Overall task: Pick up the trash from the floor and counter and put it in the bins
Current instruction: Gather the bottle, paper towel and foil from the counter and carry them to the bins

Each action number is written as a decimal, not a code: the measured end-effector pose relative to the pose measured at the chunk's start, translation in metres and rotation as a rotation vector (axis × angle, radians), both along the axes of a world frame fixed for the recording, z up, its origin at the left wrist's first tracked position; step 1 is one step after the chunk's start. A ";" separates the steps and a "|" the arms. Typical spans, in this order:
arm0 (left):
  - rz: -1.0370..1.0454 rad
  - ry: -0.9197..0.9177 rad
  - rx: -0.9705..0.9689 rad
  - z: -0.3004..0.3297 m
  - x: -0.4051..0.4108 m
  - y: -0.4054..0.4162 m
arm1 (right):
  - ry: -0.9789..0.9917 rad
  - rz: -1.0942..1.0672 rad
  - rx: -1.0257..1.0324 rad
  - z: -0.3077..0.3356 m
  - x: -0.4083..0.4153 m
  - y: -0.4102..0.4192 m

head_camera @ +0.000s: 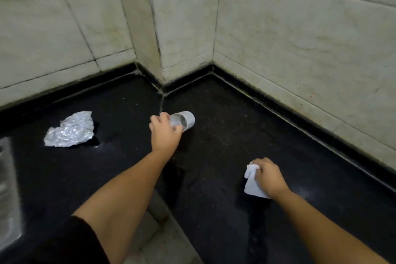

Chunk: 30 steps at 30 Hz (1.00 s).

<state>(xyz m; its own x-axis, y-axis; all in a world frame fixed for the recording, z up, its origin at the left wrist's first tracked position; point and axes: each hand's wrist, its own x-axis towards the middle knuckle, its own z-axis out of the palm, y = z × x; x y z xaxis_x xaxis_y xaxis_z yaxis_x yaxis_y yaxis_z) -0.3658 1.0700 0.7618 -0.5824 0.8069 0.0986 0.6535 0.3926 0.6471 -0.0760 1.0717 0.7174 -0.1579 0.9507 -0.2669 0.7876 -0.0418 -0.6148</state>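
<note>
A clear plastic cup (pixel 184 121) lies on its side on the black counter (pixel 225 135), near the corner of the wall. My left hand (pixel 164 133) reaches out and has its fingers closed round the cup's open end. Nearer to me on the right, my right hand (pixel 269 177) is closed on a crumpled white paper tissue (pixel 251 184) that rests against the counter. A crumpled sheet of silver foil (pixel 69 129) lies on the counter to the left, apart from both hands.
Pale tiled walls (pixel 300 38) enclose the counter at the back and right, with a jutting corner pillar in the middle. A metal sink edge (pixel 8 188) shows at the far left. Pale floor (pixel 158 231) shows below the counter's inner corner.
</note>
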 end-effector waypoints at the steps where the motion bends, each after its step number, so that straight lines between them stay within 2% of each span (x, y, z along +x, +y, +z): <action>1: 0.035 -0.017 0.010 0.007 -0.012 -0.011 | 0.009 0.026 0.027 0.005 -0.014 0.005; 7: 0.267 -0.058 0.137 0.036 -0.100 -0.094 | 0.058 0.243 0.124 0.031 -0.134 0.007; 12: 0.485 -0.090 0.144 0.041 -0.193 -0.163 | 0.081 0.448 0.210 0.041 -0.252 -0.004; 17: 0.614 -0.220 0.129 0.035 -0.280 -0.200 | 0.074 0.557 0.257 0.043 -0.375 -0.005; 25: 0.471 -0.300 -0.027 0.013 -0.389 -0.180 | 0.064 0.699 0.363 0.027 -0.539 0.007; 27: 0.371 -0.315 -0.100 0.004 -0.407 -0.170 | -0.003 0.741 0.340 0.018 -0.564 0.010; 30: 0.290 -0.324 -0.150 -0.009 -0.427 -0.159 | -0.234 0.880 0.235 -0.001 -0.586 0.014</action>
